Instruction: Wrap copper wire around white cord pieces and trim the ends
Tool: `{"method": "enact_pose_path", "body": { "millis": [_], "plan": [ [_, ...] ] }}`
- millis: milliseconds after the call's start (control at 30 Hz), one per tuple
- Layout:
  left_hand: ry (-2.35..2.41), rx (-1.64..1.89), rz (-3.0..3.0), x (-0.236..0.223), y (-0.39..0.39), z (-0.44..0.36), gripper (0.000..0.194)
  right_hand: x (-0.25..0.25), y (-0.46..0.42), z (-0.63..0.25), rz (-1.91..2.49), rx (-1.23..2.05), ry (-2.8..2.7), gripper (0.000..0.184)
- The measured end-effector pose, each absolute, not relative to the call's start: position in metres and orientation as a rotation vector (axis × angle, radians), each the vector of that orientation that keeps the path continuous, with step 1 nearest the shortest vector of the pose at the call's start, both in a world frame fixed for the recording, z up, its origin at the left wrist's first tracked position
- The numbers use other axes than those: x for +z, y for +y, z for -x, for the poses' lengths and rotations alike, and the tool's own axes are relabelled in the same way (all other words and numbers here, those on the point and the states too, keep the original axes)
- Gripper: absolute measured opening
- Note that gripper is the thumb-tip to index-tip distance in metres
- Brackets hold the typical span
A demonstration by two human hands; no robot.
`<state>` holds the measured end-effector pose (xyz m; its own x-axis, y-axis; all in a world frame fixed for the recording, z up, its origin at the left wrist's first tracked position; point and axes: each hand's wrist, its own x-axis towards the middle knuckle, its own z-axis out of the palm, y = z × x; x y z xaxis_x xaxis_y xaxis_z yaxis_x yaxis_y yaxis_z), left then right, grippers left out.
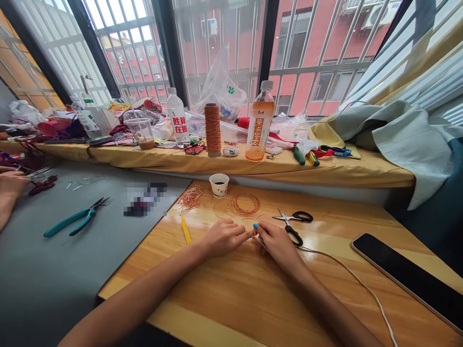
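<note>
Over the wooden table, my left hand (224, 237) and my right hand (275, 240) meet fingertip to fingertip. Both are closed in a pinch on a short piece of copper-coloured wire (255, 233), mostly hidden by the fingers. A thin pale strip shows beneath my right fingers; its kind is unclear. Just beyond the hands lies a coil of copper-coloured wire (245, 205), with a tangle of wire offcuts (190, 197) to its left. Black-handled scissors (288, 219) lie spread beside my right hand. A yellow tool (185, 229) rests left of my left hand.
A paper cup (219, 186) of dark liquid stands behind the coil. On the right are a phone (405, 274) and a white cable (356, 277). Teal pliers (77, 219) lie on the grey table; another person's hand (12, 188) works there. The ledge holds a wire spool (212, 129) and bottles.
</note>
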<state>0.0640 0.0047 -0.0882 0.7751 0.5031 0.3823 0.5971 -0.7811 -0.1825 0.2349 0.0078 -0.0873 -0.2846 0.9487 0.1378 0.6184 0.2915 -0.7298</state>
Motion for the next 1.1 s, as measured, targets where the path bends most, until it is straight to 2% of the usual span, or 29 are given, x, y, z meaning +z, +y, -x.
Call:
{"method": "enact_pose_path", "body": {
  "millis": [200, 433, 633, 733, 833, 933, 1000, 1100],
  "plan": [
    [-0.978, -0.599, 2.723, -0.092, -0.001, -0.069, 0.031, -0.086, 0.006, -0.232, 1.399, 0.753, -1.9, 0.029],
    [-1.614, -1.14, 2.833, -0.09, -0.006, -0.083, 0.028, -0.09, 0.011, -0.238, 1.347, 0.72, -1.632, 0.033],
    [-1.676, -1.16, 2.901, -0.084, -0.013, -0.087, 0.026, -0.09, 0.008, -0.235, 1.391, 0.629, -1.603, 0.033],
    [-1.736, -1.344, 2.942, -0.084, -0.015, -0.089, 0.027, -0.09, 0.005, -0.234, 1.418, 0.488, -1.701, 0.031],
    [-1.862, -1.602, 2.932, -0.084, -0.014, -0.09, 0.028, -0.09, 0.002, -0.233, 1.376, 0.212, -1.941, 0.032],
    [-1.943, -1.707, 2.867, -0.082, -0.011, -0.089, 0.026, -0.09, 0.0, -0.233, 1.303, -0.022, -2.147, 0.033],
    [-1.932, -1.687, 2.808, -0.081, -0.008, -0.088, 0.023, -0.091, 0.001, -0.233, 1.332, -0.004, -2.193, 0.033],
    [-1.87, -1.647, 2.737, -0.08, -0.006, -0.088, 0.019, -0.093, 0.005, -0.233, 1.404, 0.21, -2.17, 0.032]
  ]
}}
